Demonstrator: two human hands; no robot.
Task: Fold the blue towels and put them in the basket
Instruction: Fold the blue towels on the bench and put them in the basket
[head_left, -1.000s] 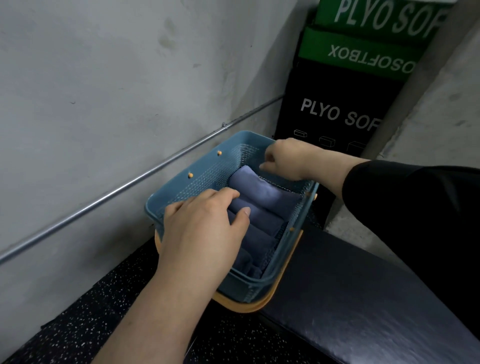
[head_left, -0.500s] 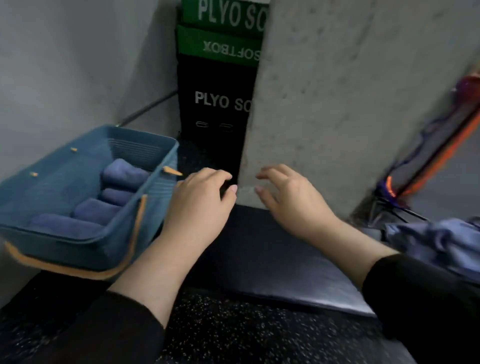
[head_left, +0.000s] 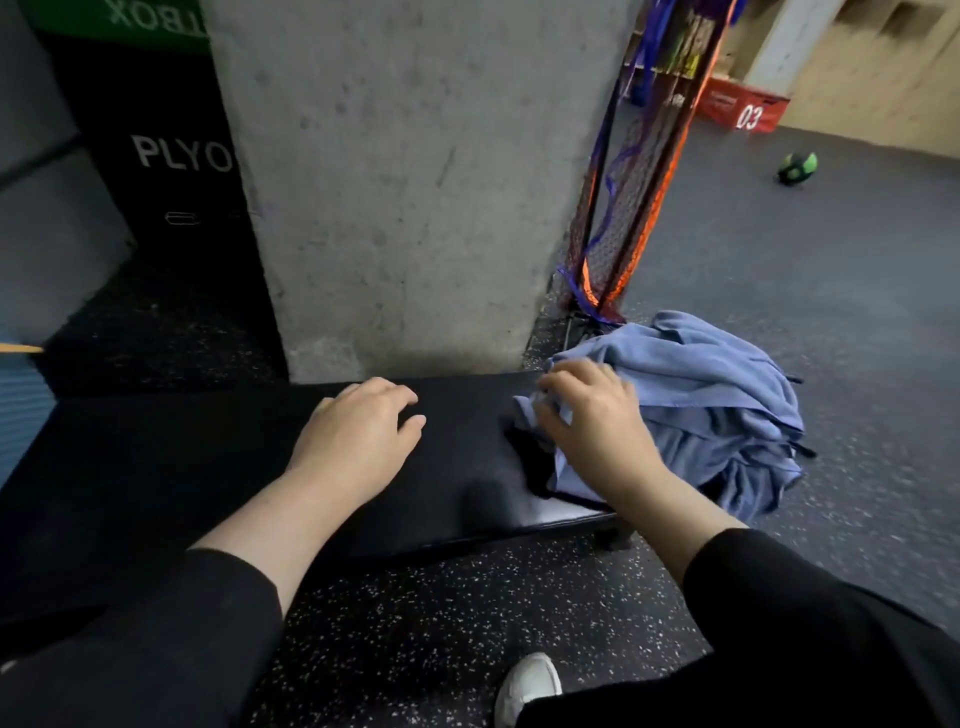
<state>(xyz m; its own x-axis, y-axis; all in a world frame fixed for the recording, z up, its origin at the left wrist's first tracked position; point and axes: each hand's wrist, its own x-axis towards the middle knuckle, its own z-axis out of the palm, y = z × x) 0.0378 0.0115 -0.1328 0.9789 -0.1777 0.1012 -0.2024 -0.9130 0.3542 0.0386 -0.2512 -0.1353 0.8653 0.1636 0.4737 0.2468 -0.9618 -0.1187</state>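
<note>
Black bench (head_left: 208, 467) waiting: your right hand (head_left: 592, 426) grips the towel pile (head_left: 701, 395) at its right end, left hand (head_left: 358, 436) relaxed, empty — draw one towel free.

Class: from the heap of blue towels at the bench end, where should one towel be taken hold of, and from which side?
Pinch the loose edge lying on the black bench, where the right hand already rests on the heap of blue towels. Come from the bench side and above: the rest is probably tangled, draping off the end.

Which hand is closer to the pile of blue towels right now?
Right. The right hand is on the towel pile, grasping its near edge; the left hand is off to its left, over the black bench.
</note>
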